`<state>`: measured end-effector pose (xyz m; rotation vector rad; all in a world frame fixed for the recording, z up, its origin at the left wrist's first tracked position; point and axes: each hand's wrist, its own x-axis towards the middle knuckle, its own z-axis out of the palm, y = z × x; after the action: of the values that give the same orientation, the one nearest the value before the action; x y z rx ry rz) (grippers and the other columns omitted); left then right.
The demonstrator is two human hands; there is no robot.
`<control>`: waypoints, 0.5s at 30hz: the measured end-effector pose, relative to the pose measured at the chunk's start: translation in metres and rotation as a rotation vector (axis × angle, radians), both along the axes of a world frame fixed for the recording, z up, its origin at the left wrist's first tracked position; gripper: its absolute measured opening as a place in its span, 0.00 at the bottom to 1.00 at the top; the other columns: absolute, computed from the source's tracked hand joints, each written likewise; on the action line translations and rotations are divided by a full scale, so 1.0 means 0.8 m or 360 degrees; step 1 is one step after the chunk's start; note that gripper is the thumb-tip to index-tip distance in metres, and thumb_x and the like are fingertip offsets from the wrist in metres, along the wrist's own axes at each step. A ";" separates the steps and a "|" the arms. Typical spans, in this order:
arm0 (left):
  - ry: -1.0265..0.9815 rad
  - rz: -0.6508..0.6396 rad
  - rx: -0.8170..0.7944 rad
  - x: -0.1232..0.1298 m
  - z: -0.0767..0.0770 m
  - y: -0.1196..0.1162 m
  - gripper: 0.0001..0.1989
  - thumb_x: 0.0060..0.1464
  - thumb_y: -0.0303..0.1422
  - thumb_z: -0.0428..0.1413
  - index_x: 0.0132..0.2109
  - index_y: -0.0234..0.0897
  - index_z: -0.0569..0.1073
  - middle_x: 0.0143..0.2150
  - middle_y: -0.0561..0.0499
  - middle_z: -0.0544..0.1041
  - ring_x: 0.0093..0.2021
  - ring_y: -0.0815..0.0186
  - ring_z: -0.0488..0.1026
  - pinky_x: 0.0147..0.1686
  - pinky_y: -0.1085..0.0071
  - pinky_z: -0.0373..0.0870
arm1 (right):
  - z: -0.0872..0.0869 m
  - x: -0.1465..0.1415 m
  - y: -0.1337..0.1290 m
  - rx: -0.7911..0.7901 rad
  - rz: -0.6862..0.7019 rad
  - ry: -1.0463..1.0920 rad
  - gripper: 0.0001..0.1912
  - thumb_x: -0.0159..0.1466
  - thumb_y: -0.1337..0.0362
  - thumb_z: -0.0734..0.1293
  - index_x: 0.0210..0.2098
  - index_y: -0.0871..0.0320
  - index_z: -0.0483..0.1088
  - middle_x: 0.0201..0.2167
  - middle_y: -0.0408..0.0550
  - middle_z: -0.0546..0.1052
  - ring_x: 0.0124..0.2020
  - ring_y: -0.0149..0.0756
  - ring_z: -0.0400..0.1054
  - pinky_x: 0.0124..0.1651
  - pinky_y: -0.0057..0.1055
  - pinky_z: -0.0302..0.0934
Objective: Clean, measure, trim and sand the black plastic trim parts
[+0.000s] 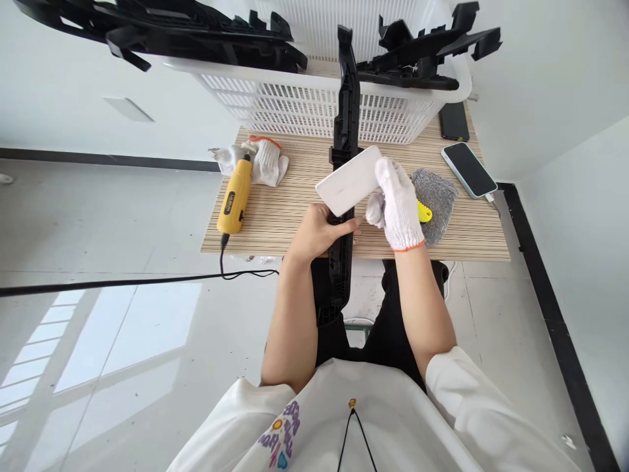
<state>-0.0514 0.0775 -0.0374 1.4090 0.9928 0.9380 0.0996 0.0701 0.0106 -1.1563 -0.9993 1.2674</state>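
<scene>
My bare left hand grips a long black plastic part, with its thumb laid across the front. The part runs from the crate's edge down over the table edge toward my lap. My right hand, in a white knit glove with an orange cuff, is closed at the right end of a flat white rectangular slab with rounded corners and a faint mark. The slab lies tilted in front of the black part, hiding a stretch of it and some of my left fingers. Whether slab and part touch, I cannot tell.
A white slatted crate holds several black plastic parts. On the table are a yellow rotary tool with a cord, white gloves, a grey cloth, a yellow-handled tool and two phones.
</scene>
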 end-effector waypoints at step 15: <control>0.0390 0.0005 0.0382 0.012 0.007 -0.005 0.18 0.52 0.40 0.63 0.49 0.37 0.75 0.52 0.46 0.80 0.56 0.55 0.74 0.58 0.61 0.69 | -0.020 -0.021 0.016 0.0181 0.0345 0.0429 0.14 0.64 0.56 0.68 0.47 0.53 0.66 0.35 0.43 0.76 0.37 0.33 0.76 0.38 0.32 0.77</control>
<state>-0.0418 0.0734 -0.0320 1.7564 1.0891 0.9251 0.0830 0.0826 -0.0052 -0.7804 -0.9979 1.4735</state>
